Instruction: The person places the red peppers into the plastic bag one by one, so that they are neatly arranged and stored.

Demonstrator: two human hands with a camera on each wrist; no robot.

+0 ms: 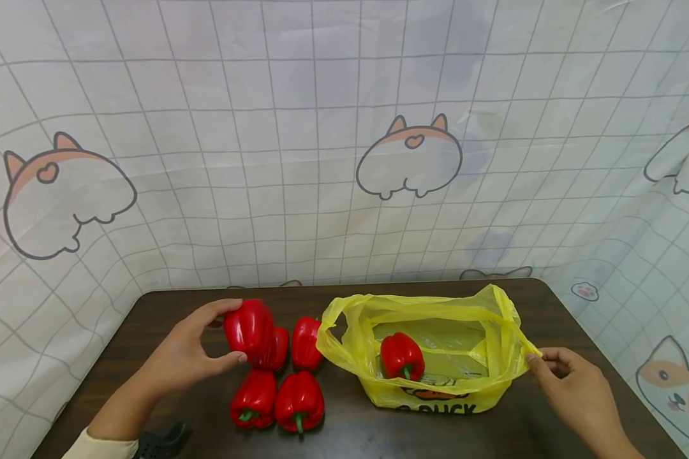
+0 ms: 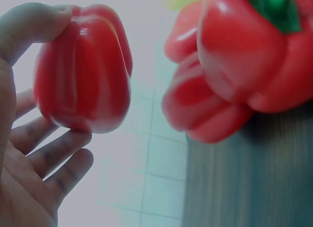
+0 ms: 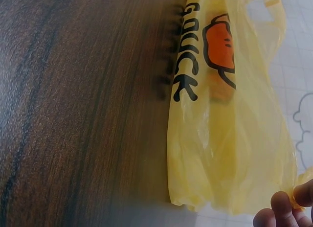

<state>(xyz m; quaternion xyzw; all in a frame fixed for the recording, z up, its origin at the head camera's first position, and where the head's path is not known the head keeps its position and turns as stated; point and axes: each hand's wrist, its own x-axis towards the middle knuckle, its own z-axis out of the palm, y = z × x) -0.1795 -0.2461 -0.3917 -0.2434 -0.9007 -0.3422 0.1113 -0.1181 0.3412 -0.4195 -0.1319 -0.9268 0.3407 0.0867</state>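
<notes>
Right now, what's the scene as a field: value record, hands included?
left hand: grips a red pepper
right hand: pinches the right edge of the yellow bag
bag state: mouth open, on the dark table
bag contents: one pepper visible
loose peppers: four, left of the bag
backdrop: white, grid lines, cartoon animals

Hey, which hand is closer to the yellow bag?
Right. The right hand pinches the right edge of the yellow bag; the left hand holds a red pepper away to the bag's left, with other peppers in between.
</notes>
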